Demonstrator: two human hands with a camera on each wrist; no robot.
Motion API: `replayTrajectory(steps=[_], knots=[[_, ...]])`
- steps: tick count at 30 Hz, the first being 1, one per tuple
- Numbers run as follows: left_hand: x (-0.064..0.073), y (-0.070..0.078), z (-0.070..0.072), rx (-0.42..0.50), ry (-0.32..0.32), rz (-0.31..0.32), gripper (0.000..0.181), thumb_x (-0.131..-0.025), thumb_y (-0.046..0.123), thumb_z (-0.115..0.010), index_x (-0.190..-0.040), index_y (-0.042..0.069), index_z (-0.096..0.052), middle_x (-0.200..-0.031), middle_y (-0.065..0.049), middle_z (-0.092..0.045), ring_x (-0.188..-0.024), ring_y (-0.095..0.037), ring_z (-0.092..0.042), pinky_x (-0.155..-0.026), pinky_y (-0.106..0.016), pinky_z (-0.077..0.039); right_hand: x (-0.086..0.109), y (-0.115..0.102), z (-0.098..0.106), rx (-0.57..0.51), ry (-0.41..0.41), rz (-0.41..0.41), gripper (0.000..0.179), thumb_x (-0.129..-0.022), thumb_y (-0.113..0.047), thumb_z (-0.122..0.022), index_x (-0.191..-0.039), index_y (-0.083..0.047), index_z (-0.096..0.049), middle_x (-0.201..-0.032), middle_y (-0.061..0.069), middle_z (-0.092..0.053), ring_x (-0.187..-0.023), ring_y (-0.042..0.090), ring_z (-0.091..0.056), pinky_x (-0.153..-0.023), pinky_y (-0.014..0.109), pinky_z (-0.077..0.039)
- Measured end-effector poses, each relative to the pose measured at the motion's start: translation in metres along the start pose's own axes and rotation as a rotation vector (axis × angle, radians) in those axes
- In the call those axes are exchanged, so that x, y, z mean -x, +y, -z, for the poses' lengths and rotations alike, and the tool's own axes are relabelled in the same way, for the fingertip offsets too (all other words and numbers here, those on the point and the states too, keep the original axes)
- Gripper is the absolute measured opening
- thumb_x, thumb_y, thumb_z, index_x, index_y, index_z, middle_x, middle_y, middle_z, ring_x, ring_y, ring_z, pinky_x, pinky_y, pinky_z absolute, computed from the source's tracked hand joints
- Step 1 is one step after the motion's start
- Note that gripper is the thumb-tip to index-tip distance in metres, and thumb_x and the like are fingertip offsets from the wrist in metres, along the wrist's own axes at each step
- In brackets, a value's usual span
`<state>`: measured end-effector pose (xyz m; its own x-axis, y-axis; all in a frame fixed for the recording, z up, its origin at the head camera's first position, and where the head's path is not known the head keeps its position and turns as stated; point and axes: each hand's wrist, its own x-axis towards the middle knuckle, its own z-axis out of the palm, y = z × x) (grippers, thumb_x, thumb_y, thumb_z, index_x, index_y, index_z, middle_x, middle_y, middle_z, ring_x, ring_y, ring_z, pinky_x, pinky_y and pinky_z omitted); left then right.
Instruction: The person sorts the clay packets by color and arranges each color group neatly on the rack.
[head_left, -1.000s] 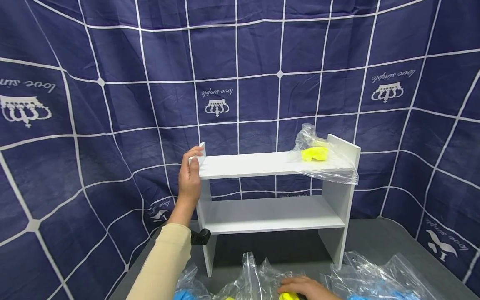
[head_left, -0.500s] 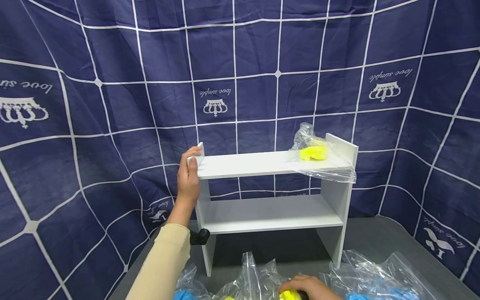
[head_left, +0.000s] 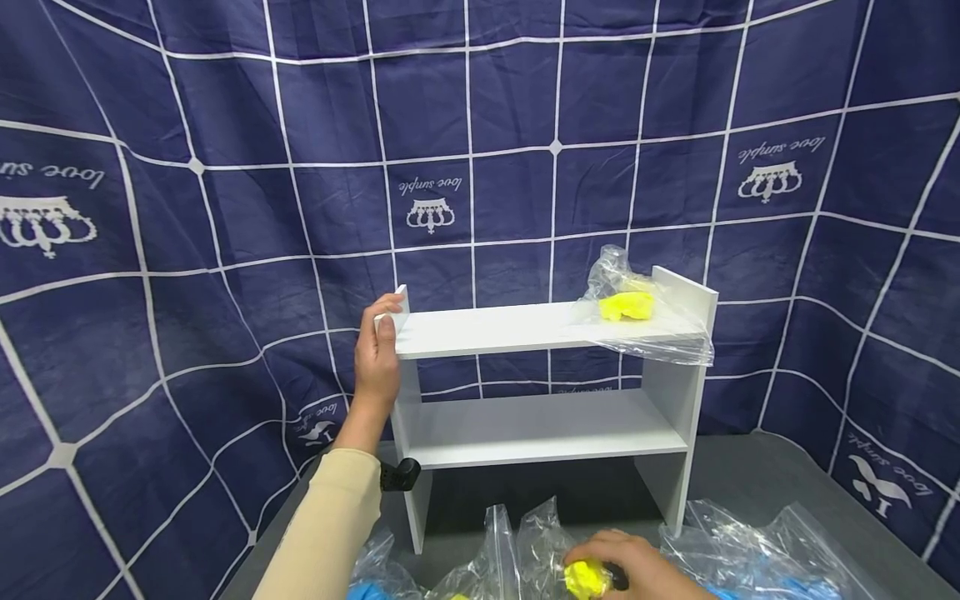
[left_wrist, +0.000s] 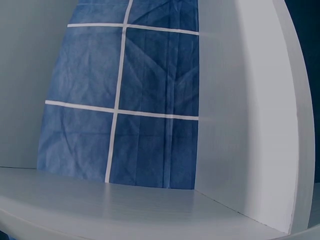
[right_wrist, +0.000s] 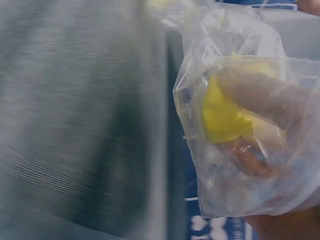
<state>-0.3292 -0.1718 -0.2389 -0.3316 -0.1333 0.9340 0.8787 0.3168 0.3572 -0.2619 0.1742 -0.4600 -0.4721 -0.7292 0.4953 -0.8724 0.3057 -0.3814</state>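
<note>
Head view: what differs from half a second ago?

The right hand has shifted a little right, and more of the yellow lump shows. The clear bag just left of it stands taller. The left hand has stayed on the shelf.

And how do the hands lie?

The right reaches in from the near right, its thumb and fingers closed on the lump, near and right of centre. The right wrist view shows that grip through plastic; whether the fingers are inside it, I cannot tell. The left arm stretches to the far left, fingers over the shelf's side panel, thumb at its front, gripping it.

What stands around?

A yellow-filled bag lies on the top board's right, its edge hanging over the front. Blue-filled bags lie near right and near left, before the shelf.
</note>
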Motion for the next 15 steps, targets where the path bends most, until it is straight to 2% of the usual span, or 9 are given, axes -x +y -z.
replayTrajectory(steps=[4, 11, 14, 15], knots=[[0.0, 0.0, 0.0, -0.008, -0.002, 0.001, 0.022, -0.098, 0.0, -0.034, -0.104, -0.015, -0.048, -0.123, -0.032, -0.054, -0.127, -0.045, -0.044, -0.11, -0.022, -0.031, -0.007, -0.015, 0.024, 0.011, 0.017, -0.043, 0.046, -0.08, -0.024, -0.076, -0.124, -0.023, -0.06, -0.111, -0.009, -0.066, -0.097, 0.003, -0.058, -0.076, 0.024, -0.051], [-0.001, 0.0, 0.001, 0.01, -0.006, 0.007, 0.023, -0.099, 0.0, -0.033, -0.105, -0.016, -0.048, -0.125, -0.031, -0.054, -0.128, -0.04, -0.045, -0.109, -0.021, -0.031, -0.031, -0.045, 0.06, 0.112, 0.139, 0.013, 0.049, -0.078, -0.021, -0.078, -0.123, -0.027, -0.06, -0.114, -0.012, -0.065, -0.099, 0.005, -0.059, -0.075, 0.024, -0.052], [-0.001, 0.0, 0.0, 0.011, -0.003, 0.01, 0.022, -0.098, 0.0, -0.034, -0.104, -0.016, -0.048, -0.124, -0.032, -0.054, -0.127, -0.041, -0.045, -0.109, -0.021, -0.031, -0.045, -0.061, 0.078, 0.152, 0.162, 0.041, 0.049, -0.078, -0.023, -0.078, -0.123, -0.028, -0.06, -0.116, -0.012, -0.064, -0.103, 0.007, -0.06, -0.083, 0.023, -0.052], [-0.001, 0.0, 0.0, 0.01, -0.002, 0.009, 0.022, -0.098, 0.0, -0.034, -0.104, -0.016, -0.048, -0.124, -0.032, -0.054, -0.127, -0.041, -0.045, -0.109, -0.021, -0.032, -0.05, -0.067, 0.084, 0.174, 0.169, 0.051, 0.048, -0.078, -0.024, -0.078, -0.123, -0.028, -0.06, -0.117, -0.013, -0.064, -0.105, 0.007, -0.06, -0.089, 0.023, -0.051]])
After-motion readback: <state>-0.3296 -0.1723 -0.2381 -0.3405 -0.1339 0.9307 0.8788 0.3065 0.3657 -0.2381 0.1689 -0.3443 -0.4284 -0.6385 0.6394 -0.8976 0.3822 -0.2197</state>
